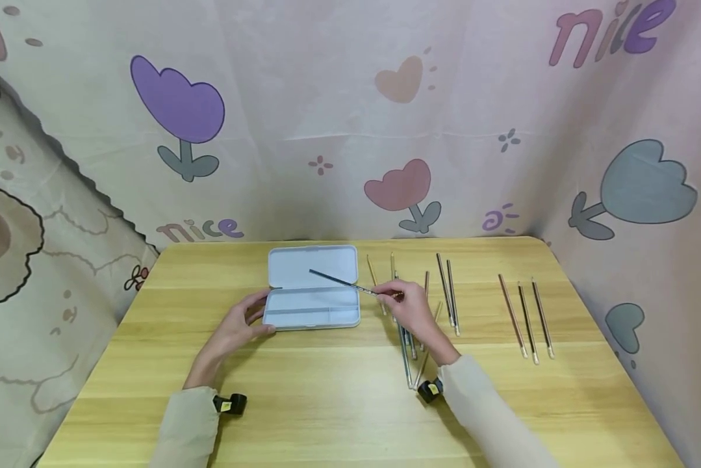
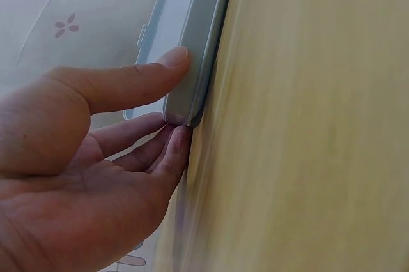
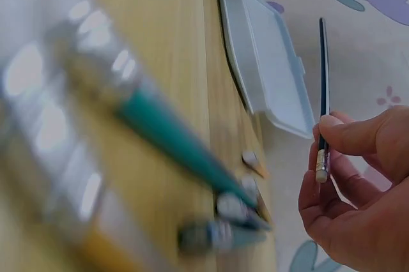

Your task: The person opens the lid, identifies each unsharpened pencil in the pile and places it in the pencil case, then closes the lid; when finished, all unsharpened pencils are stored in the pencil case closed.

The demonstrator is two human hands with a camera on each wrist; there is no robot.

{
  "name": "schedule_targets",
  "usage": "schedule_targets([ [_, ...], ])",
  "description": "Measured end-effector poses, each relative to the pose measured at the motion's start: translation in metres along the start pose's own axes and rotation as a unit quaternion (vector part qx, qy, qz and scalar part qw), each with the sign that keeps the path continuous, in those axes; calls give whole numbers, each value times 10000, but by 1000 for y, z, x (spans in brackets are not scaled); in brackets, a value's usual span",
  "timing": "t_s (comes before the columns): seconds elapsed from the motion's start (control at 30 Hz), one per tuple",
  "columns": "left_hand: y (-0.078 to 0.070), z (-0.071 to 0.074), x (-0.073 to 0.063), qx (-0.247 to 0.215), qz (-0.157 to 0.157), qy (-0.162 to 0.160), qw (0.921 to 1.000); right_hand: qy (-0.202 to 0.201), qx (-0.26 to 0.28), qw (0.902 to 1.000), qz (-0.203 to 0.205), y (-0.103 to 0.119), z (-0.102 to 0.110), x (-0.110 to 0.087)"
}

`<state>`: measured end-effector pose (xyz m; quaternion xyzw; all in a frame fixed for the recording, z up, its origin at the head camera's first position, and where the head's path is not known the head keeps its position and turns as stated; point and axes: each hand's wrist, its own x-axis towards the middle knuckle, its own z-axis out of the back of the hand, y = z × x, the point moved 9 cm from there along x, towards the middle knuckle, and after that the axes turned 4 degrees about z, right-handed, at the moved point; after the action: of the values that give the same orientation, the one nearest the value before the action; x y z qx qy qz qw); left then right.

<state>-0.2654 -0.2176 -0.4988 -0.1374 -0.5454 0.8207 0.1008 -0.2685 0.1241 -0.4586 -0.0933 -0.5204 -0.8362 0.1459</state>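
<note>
A light blue pencil case (image 1: 312, 265) lies open on the table, its lid folded back and its tray split by dividers. My left hand (image 1: 236, 331) holds the case by its left end; in the left wrist view the thumb (image 2: 144, 83) presses the near wall and the fingers bear on the end. My right hand (image 1: 411, 305) pinches a dark pencil (image 3: 323, 68) near its eraser end. The pencil slants up to the left above the case, apart from it. Below the right hand lies a loose group of pencils (image 1: 405, 354), partly hidden by the hand.
Two dark pencils (image 1: 447, 289) lie just right of the group. Farther right are three spaced pencils (image 1: 527, 322). Patterned cloth (image 1: 303, 117) hangs behind the wooden table (image 1: 321, 403) and along both sides.
</note>
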Motion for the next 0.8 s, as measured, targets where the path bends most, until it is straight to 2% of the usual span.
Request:
schedule_targets([
  [0.23, 0, 1, 1, 35, -3, -13, 10000, 181, 216, 9995, -170, 3, -30, 17],
  [0.37, 0, 1, 2, 8, -27, -12, 10000, 331, 155, 9992, -180, 2, -48, 25],
  [0.8, 1, 1, 2, -15, -47, -25, 10000, 921, -596, 9940, 25, 14, -89, 36],
])
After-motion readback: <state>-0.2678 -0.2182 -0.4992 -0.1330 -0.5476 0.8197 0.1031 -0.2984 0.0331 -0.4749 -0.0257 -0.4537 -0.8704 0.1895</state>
